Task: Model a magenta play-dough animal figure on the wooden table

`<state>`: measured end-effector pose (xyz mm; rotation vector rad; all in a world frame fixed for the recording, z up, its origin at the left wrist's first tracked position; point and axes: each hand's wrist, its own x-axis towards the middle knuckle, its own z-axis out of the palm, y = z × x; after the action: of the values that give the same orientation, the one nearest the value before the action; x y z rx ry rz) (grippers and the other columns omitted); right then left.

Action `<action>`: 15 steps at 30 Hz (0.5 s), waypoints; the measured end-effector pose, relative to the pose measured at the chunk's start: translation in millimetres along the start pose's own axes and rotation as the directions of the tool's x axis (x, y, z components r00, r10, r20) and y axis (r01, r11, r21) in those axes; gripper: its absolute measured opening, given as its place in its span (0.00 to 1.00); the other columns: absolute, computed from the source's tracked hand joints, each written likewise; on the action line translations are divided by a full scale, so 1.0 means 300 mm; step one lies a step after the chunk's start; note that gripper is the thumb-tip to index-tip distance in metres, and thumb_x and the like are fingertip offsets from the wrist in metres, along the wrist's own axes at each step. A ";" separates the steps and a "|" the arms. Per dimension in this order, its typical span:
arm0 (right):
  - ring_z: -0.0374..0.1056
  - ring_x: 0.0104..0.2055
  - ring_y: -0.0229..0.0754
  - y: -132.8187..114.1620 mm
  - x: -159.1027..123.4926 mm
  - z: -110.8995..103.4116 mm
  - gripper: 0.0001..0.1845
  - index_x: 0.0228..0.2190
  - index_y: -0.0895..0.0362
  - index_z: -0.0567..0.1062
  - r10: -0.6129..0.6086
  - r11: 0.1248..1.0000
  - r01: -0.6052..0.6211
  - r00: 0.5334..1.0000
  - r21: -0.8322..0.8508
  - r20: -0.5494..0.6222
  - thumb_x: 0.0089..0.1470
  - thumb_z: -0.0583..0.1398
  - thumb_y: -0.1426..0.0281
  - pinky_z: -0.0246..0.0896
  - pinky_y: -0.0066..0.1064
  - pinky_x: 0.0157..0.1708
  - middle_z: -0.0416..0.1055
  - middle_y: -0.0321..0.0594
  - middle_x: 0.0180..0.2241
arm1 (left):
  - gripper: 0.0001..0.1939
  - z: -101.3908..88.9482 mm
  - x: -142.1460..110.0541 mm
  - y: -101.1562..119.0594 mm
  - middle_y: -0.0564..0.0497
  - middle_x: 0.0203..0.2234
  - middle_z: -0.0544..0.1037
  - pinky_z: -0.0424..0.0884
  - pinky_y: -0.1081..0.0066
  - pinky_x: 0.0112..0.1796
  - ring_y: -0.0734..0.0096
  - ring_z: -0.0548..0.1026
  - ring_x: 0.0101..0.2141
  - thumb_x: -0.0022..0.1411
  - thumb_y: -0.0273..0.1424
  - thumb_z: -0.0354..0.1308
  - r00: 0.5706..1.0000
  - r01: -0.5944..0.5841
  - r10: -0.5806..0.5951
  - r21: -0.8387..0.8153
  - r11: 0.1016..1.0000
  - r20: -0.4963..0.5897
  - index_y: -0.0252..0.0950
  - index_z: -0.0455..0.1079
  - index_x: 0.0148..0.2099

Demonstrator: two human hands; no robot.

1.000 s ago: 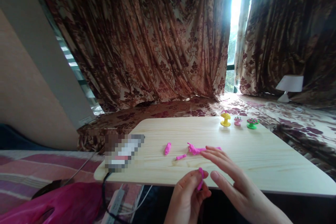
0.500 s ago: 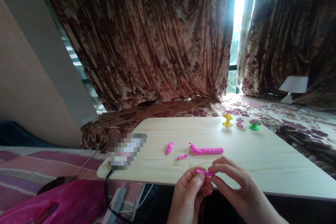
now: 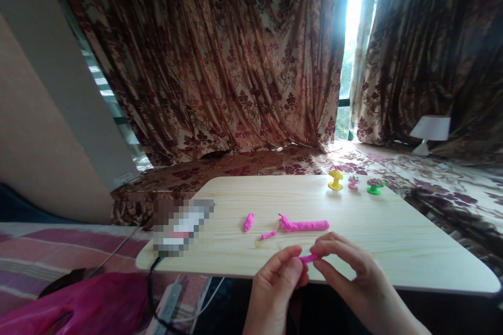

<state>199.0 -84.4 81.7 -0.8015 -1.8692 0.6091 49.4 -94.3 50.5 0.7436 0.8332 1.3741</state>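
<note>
Between my two hands is a small strip of pink modelling clay [image 3: 309, 259]. My left hand [image 3: 278, 276] pinches its left end with thumb and fingers. At its right end, my right hand [image 3: 348, 264] grips it between thumb and fingertips. Just beyond, on the table, lies a long pink clay roll [image 3: 308, 225] with a lumpy left end. A thin short clay piece [image 3: 269, 235] and a thicker stubby clay piece [image 3: 249, 222] lie to its left.
The pale wooden table [image 3: 393, 241] has rounded corners. At its far right stand a yellow clay figure [image 3: 335, 180], a small pink one [image 3: 353, 182] and a green one with dots [image 3: 375, 186]. A blurred-out device [image 3: 184, 227] with a black cable [image 3: 151, 288] is at left.
The pink strip now tilts up to the right and less of its left end shows above my left thumb. The whole view has shifted slightly, moving things left.
</note>
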 end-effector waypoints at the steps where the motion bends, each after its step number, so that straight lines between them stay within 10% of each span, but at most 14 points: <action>1: 0.69 0.37 0.39 0.001 0.000 -0.004 0.05 0.34 0.53 0.72 0.007 1.000 -0.007 1.000 -0.005 0.007 0.55 0.58 0.73 0.64 0.28 0.39 0.71 0.35 0.33 | 0.16 -0.005 0.005 -0.001 0.48 0.24 0.79 0.68 0.74 0.33 0.72 0.73 0.27 0.46 0.34 0.68 1.000 -0.016 0.017 0.042 0.999 -0.014 0.32 0.76 0.38; 8: 0.66 0.43 0.42 0.175 0.078 -0.078 0.09 0.40 0.53 0.71 0.025 0.964 -0.040 0.998 -0.263 -0.061 0.56 0.56 0.70 0.61 0.32 0.45 0.71 0.39 0.40 | 0.08 -0.114 0.073 0.035 0.52 0.29 0.79 0.67 0.76 0.37 0.71 0.75 0.32 0.50 0.32 0.63 0.927 -0.280 0.365 0.490 0.826 -0.085 0.36 0.73 0.34; 15: 0.65 0.45 0.46 0.334 0.203 -0.011 0.12 0.38 0.52 0.76 0.091 0.873 -0.005 0.984 -0.487 0.153 0.50 0.60 0.72 0.57 0.36 0.46 0.74 0.40 0.40 | 0.11 -0.179 0.090 0.035 0.49 0.39 0.78 0.66 0.72 0.44 0.65 0.75 0.40 0.56 0.33 0.57 0.915 -0.286 0.402 0.671 0.684 -0.020 0.38 0.72 0.42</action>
<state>209.5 27.5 47.9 -1.1529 -2.2064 0.2354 -1.5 -68.0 29.5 1.4111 1.4042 1.4908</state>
